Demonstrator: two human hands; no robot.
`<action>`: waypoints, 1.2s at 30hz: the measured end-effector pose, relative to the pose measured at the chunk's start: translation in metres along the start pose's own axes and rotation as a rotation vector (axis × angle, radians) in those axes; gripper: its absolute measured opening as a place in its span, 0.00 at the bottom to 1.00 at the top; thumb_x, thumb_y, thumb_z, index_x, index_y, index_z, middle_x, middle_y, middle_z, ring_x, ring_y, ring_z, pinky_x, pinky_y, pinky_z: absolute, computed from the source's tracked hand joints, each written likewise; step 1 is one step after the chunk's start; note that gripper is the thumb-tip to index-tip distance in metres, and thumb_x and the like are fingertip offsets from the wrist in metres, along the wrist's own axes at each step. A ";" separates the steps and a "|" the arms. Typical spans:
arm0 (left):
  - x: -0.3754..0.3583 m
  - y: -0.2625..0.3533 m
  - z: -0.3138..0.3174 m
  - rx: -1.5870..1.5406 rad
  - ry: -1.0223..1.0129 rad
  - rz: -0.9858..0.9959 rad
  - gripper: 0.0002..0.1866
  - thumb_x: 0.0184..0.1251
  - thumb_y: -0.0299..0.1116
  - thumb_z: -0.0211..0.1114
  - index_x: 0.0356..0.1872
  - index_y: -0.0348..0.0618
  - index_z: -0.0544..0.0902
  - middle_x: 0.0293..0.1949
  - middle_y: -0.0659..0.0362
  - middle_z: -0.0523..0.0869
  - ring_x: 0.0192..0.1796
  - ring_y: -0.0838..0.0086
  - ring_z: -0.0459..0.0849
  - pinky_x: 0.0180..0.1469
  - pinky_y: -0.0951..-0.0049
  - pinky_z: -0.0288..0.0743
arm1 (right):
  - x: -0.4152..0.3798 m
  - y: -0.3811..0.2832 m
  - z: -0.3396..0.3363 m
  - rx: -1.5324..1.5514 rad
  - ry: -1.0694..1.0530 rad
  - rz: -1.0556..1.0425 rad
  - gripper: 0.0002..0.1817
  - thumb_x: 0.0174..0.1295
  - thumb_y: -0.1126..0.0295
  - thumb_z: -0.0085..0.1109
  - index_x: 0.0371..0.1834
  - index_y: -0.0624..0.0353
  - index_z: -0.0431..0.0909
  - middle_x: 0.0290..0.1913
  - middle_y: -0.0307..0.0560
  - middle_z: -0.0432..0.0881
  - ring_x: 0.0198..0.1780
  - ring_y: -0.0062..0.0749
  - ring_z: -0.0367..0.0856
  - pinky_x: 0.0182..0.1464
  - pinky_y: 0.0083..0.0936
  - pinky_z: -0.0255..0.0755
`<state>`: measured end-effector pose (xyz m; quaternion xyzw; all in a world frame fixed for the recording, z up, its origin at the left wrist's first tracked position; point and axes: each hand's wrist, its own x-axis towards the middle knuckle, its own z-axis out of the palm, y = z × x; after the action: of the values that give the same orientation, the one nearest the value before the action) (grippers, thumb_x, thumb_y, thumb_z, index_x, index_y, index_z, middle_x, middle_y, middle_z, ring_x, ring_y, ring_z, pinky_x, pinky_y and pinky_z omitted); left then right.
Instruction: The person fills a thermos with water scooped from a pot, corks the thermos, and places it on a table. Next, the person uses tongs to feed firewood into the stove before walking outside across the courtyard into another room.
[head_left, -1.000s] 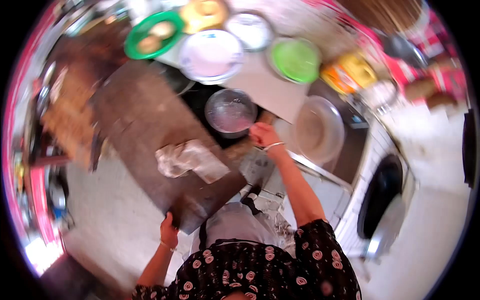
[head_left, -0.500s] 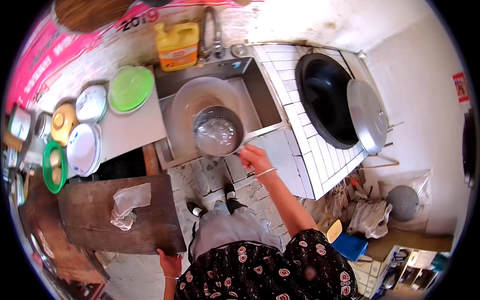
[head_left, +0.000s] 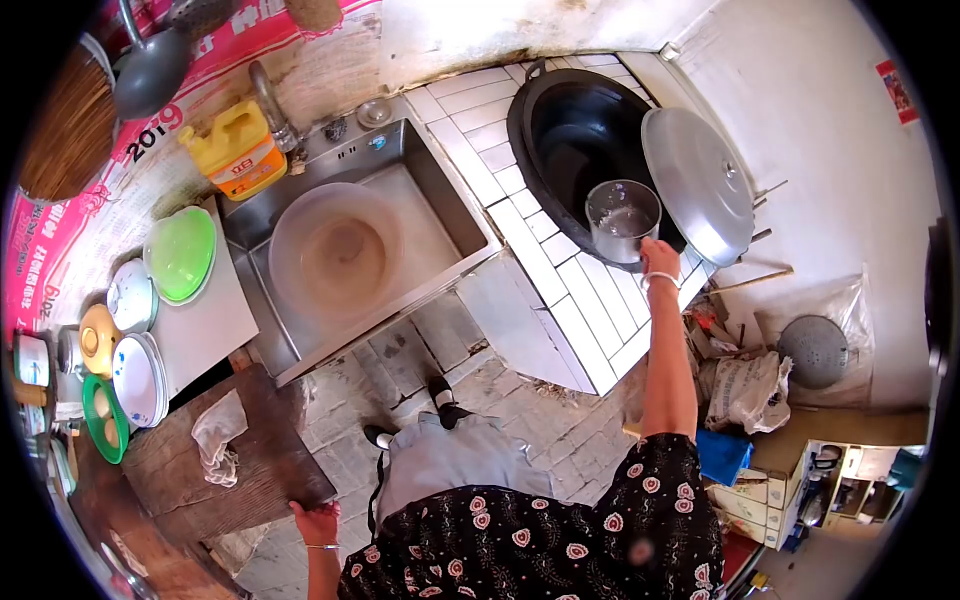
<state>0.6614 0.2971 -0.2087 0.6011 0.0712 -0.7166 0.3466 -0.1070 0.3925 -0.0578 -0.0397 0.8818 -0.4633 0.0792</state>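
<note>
My right hand [head_left: 660, 258] is closed round the handle of a metal water dipper [head_left: 623, 215], held upright over the near rim of a large black wok [head_left: 590, 130]. Shiny clear liquid shows inside the dipper. A round metal lid [head_left: 697, 185] leans against the wok's right side. At the corner of the dark wooden table [head_left: 270, 440], my left hand [head_left: 317, 522] rests with its fingers apart and holds nothing. To the left, a translucent plastic basin [head_left: 300, 225] with cloudy brownish water stands in the steel sink [head_left: 455, 200].
A yellow detergent jug [head_left: 238, 150] and a tap [head_left: 270, 100] stand behind the sink. Stacked bowls and a green cover [head_left: 180, 250] sit on the left counter. A crumpled cloth [head_left: 218, 435] lies on the wooden table. Ladles [head_left: 150, 75] hang at upper left.
My right hand has carried the dipper from above the basin in the sink rightward to the wok. The view has turned to the right. My left hand stays at the table corner.
</note>
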 end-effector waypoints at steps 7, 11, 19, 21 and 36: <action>-0.004 -0.002 0.005 -0.013 -0.057 -0.001 0.27 0.55 0.61 0.53 0.36 0.46 0.77 0.29 0.59 0.78 0.31 0.67 0.73 0.37 0.62 0.70 | 0.067 -0.003 -0.047 -0.868 0.153 0.036 0.20 0.46 0.54 0.51 0.36 0.53 0.81 0.42 0.56 0.79 0.47 0.49 0.76 0.49 0.38 0.68; -0.001 -0.003 0.004 0.015 -0.117 0.010 0.25 0.55 0.60 0.54 0.37 0.46 0.77 0.29 0.59 0.80 0.30 0.67 0.75 0.36 0.64 0.71 | 0.062 -0.009 -0.055 -0.880 0.278 0.053 0.20 0.47 0.52 0.52 0.36 0.54 0.81 0.41 0.54 0.79 0.46 0.50 0.77 0.49 0.37 0.69; -0.006 -0.007 0.015 0.033 -0.061 0.049 0.25 0.54 0.59 0.56 0.37 0.47 0.77 0.28 0.60 0.79 0.29 0.69 0.74 0.35 0.65 0.69 | 0.044 -0.025 -0.054 -1.149 0.445 -0.256 0.12 0.52 0.57 0.54 0.32 0.51 0.80 0.36 0.46 0.81 0.39 0.52 0.77 0.38 0.41 0.72; -0.005 -0.007 0.012 0.025 -0.054 0.043 0.25 0.54 0.59 0.57 0.37 0.47 0.77 0.28 0.61 0.79 0.29 0.69 0.74 0.36 0.66 0.69 | 0.050 -0.021 -0.053 -1.232 0.510 -0.429 0.10 0.52 0.59 0.54 0.28 0.52 0.79 0.33 0.44 0.81 0.37 0.53 0.76 0.36 0.40 0.72; 0.010 -0.007 0.052 0.036 0.000 0.097 0.26 0.62 0.54 0.52 0.49 0.41 0.68 0.39 0.49 0.74 0.41 0.60 0.75 0.45 0.53 0.73 | 0.031 -0.033 0.029 -0.234 -0.231 -0.154 0.14 0.54 0.61 0.56 0.17 0.57 0.71 0.12 0.35 0.65 0.13 0.20 0.62 0.12 0.20 0.55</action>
<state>0.6149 0.2712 -0.2065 0.6098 0.0291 -0.7003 0.3700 -0.1326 0.3456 -0.0501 -0.1689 0.9090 -0.3547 0.1388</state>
